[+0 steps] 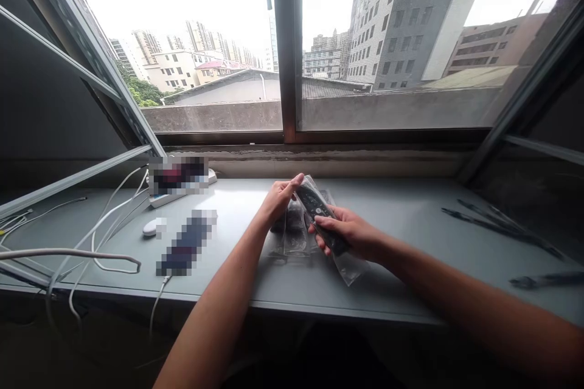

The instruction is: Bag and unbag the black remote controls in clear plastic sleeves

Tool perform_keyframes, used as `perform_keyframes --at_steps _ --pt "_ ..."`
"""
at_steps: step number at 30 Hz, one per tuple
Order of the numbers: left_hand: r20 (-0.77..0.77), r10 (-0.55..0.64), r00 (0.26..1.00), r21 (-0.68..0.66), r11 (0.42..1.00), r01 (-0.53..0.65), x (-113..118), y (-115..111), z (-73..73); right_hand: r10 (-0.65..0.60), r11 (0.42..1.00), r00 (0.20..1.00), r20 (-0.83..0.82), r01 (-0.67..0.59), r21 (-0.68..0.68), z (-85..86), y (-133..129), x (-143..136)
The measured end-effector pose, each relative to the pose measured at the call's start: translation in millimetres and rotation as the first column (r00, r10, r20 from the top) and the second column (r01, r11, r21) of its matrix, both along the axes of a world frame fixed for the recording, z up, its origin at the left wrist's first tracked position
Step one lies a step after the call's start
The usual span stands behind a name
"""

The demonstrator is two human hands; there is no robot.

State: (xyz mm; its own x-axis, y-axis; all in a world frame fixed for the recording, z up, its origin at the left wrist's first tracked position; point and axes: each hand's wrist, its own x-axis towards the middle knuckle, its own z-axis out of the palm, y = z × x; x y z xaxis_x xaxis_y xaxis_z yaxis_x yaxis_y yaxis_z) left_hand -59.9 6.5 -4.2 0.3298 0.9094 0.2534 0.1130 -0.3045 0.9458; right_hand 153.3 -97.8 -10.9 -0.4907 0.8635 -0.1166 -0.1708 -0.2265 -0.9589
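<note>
A black remote control (314, 206) in a clear plastic bag is held above the table, tilted, with the bag's loose end (350, 268) hanging toward me. My right hand (349, 232) is closed around its lower half, thumb on top. At its far upper end, my left hand (279, 197) pinches the bagged remote between thumb and fingers. Under and behind the hands, more clear plastic packets (295, 234) with dark contents lie on the table, partly covered by the remote; what they contain I cannot make out.
The grey table (228, 273) stands against a window. On the left are a power strip (182, 194), white cables (103, 243), a white rounded object (152, 227) and a blurred-out dark item (185, 249). Dark thin strips (495, 225) lie on the right. Metal frame posts (132, 115) flank the table.
</note>
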Motion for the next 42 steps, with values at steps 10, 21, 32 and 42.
perform_keyframes --at_steps 10,21,32,42 --pt "-0.002 -0.057 0.998 0.051 0.997 0.057 0.6 1.5 -5.3 -0.009 1.000 0.999 0.044 0.009 0.005 -3.9 0.8 -0.9" --pt "-0.041 -0.008 0.999 0.072 0.997 0.011 -3.1 -2.6 2.2 -0.009 1.000 1.000 0.023 0.010 -0.018 -1.4 -0.3 -2.3" --pt "-0.064 -0.043 0.997 0.050 0.998 0.046 -1.4 -1.0 -3.8 0.008 1.000 1.000 -0.020 -0.008 -0.003 -3.8 0.4 -1.5" --pt "-0.103 -0.073 0.992 -0.034 0.997 0.069 -2.3 -7.7 -0.1 -0.021 1.000 0.999 -0.040 0.020 -0.009 -0.6 0.3 -2.8"
